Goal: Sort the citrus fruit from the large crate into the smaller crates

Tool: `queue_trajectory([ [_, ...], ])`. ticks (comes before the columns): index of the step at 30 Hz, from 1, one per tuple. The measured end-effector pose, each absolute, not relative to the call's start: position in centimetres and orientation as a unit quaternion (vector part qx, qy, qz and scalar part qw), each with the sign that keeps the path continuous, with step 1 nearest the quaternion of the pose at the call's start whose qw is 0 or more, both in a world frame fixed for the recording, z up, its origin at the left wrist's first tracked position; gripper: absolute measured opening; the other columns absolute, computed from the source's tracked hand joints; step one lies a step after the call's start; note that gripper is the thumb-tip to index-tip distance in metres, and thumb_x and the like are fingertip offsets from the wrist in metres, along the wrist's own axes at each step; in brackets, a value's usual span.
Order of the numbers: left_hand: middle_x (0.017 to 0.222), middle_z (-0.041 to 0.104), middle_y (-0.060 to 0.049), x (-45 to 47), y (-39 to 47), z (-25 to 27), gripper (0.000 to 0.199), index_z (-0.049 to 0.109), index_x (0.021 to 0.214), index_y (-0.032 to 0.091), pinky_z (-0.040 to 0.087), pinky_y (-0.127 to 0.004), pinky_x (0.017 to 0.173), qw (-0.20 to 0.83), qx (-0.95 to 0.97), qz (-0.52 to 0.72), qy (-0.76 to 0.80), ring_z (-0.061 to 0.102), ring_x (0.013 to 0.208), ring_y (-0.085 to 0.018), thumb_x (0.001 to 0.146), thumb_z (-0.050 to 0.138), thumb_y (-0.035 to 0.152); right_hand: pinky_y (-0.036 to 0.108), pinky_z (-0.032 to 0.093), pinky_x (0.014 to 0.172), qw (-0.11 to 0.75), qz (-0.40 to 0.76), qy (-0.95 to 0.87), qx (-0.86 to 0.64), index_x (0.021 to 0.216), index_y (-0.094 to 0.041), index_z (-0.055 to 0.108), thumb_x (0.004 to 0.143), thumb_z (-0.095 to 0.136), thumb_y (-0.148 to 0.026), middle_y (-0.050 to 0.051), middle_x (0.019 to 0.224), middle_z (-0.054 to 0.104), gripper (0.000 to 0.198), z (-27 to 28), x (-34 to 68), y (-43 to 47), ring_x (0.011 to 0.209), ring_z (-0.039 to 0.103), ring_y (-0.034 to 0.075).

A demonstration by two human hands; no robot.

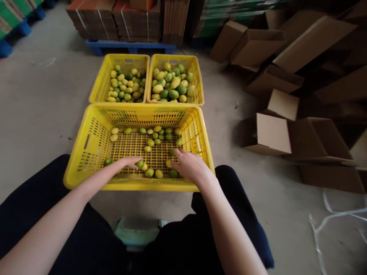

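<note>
In front of me is a large yellow plastic crate (137, 186), with several green and yellow lemons scattered on its slatted bottom. My left hand (130, 163) reaches in over the near side, thumb and fingers around a green lemon (140, 164). Right beside that fruit lies a yellow lemon (145, 167). On the other side my right hand (190, 165) is open, fingers apart, close to a dark green lemon (172, 152) and a yellow one at the thumb tip. Whether it touches them I cannot tell. Along the near wall sit more lemons (149, 173).
Two smaller yellow crates, left (99, 82) and right (200, 82), hold heaped lemons against the large crate's far side. Behind them, a blue pallet (130, 47) carries strapped flat cardboard (136, 23). Cardboard boxes (273, 131) lie piled at right, with white strapping (317, 233) on the floor.
</note>
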State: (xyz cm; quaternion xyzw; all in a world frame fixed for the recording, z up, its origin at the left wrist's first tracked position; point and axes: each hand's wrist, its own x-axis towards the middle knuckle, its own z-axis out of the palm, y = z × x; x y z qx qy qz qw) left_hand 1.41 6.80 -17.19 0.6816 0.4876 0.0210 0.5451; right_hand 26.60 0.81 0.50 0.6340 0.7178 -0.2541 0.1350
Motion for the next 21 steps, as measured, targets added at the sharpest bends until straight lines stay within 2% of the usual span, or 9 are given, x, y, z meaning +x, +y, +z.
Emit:
queue_trajectory([
  [3, 0.108, 0.066, -0.006, 3.2, 8.4, -14.0, 0.053, 0.063, 0.105, 0.018, 0.044, -0.036, 0.094, 0.546, 0.705, 0.067, 0.447, 0.06, 0.103, -0.024, 0.057, 0.085, 0.023, 0.049, 0.048, 0.093, 0.07, -0.283, 0.714, 0.637, 0.132, -0.008, 0.053, 0.092, 0.055, -0.036, 0.025, 0.126, 0.063, 0.049, 0.0, 26.1, 1.0, 0.116, 0.062, 0.039],
  [6, 0.126, 0.058, -0.012, 5.3, 8.7, -8.7, 0.066, 0.054, 0.124, 0.02, 0.046, -0.039, 0.095, 0.566, 0.714, 0.182, 0.371, 0.06, 0.11, -0.024, 0.066, 0.083, 0.032, 0.048, 0.05, 0.093, -0.083, -0.358, 0.676, 0.639, 0.139, -0.009, 0.045, 0.08, 0.07, -0.048, 0.024, 0.128, 0.061, 0.075, -0.5, 25.7, 1.5, 0.118, 0.06, 0.037],
  [8, 0.13, 0.056, -0.013, 6.3, 8.5, -5.6, 0.075, 0.046, 0.135, 0.024, 0.046, -0.04, 0.098, 0.581, 0.713, 0.222, 0.322, 0.06, 0.113, -0.024, 0.069, 0.081, 0.032, 0.045, 0.056, 0.082, -0.209, -0.421, 0.611, 0.637, 0.134, -0.013, 0.048, 0.073, 0.074, -0.05, 0.018, 0.114, 0.067, 0.076, -0.8, 25.4, 1.9, 0.1, 0.068, 0.032],
  [10, 0.127, 0.06, -0.011, 6.3, 8.5, -4.0, 0.078, 0.044, 0.139, 0.025, 0.043, -0.041, 0.102, 0.585, 0.715, 0.231, 0.306, 0.059, 0.117, -0.024, 0.07, 0.081, 0.03, 0.04, 0.059, 0.066, -0.313, -0.467, 0.535, 0.631, 0.12, -0.017, 0.057, 0.071, 0.075, -0.048, 0.01, 0.096, 0.069, 0.061, -0.9, 25.2, 2.1, 0.076, 0.069, 0.023],
  [11, 0.123, 0.063, -0.01, 5.9, 8.7, -4.1, 0.074, 0.047, 0.137, 0.024, 0.042, -0.041, 0.102, 0.585, 0.713, 0.219, 0.318, 0.059, 0.117, -0.024, 0.071, 0.08, 0.028, 0.038, 0.058, 0.061, -0.35, -0.479, 0.502, 0.629, 0.112, -0.018, 0.059, 0.07, 0.076, -0.047, 0.007, 0.09, 0.068, 0.054, -0.9, 25.2, 2.1, 0.069, 0.066, 0.02],
  [13, 0.112, 0.068, -0.008, 4.5, 9.0, -5.6, 0.051, 0.059, 0.122, 0.021, 0.044, -0.038, 0.1, 0.562, 0.7, 0.154, 0.413, 0.062, 0.111, -0.023, 0.074, 0.076, 0.025, 0.034, 0.057, 0.057, -0.402, -0.497, 0.445, 0.627, 0.1, -0.019, 0.061, 0.066, 0.078, -0.044, 0.004, 0.086, 0.066, 0.046, -0.8, 25.1, 2.1, 0.064, 0.063, 0.017],
  [16, 0.09, 0.071, -0.007, 0.8, 8.8, -10.1, 0.006, 0.066, 0.082, 0.016, 0.044, -0.038, 0.096, 0.431, 0.629, 0.028, 0.646, 0.063, 0.104, -0.025, 0.078, 0.068, 0.02, 0.031, 0.057, 0.057, -0.448, -0.525, 0.371, 0.621, 0.091, -0.021, 0.059, 0.063, 0.08, -0.044, 0.003, 0.087, 0.064, 0.042, -0.3, 25.1, 2.0, 0.066, 0.061, 0.015],
  [18, 0.077, 0.067, -0.009, -2.2, 8.1, -13.2, 0.014, 0.058, 0.065, 0.015, 0.041, -0.045, 0.097, 0.38, 0.593, -0.016, 0.71, 0.059, 0.11, -0.033, 0.074, 0.069, 0.013, 0.03, 0.056, 0.059, -0.469, -0.528, 0.345, 0.619, 0.088, -0.021, 0.057, 0.062, 0.08, -0.044, 0.001, 0.085, 0.063, 0.042, 0.2, 25.3, 1.9, 0.067, 0.06, 0.014],
  [21, 0.069, 0.063, -0.008, -5.8, 7.2, -16.5, 0.02, 0.051, 0.061, 0.015, 0.04, -0.048, 0.095, 0.33, 0.549, -0.074, 0.764, 0.056, 0.113, -0.037, 0.07, 0.069, 0.008, 0.03, 0.056, 0.061, -0.484, -0.517, 0.345, 0.617, 0.089, -0.022, 0.057, 0.061, 0.082, -0.045, 0.0, 0.083, 0.062, 0.044, 0.7, 25.7, 1.9, 0.068, 0.059, 0.015],
])
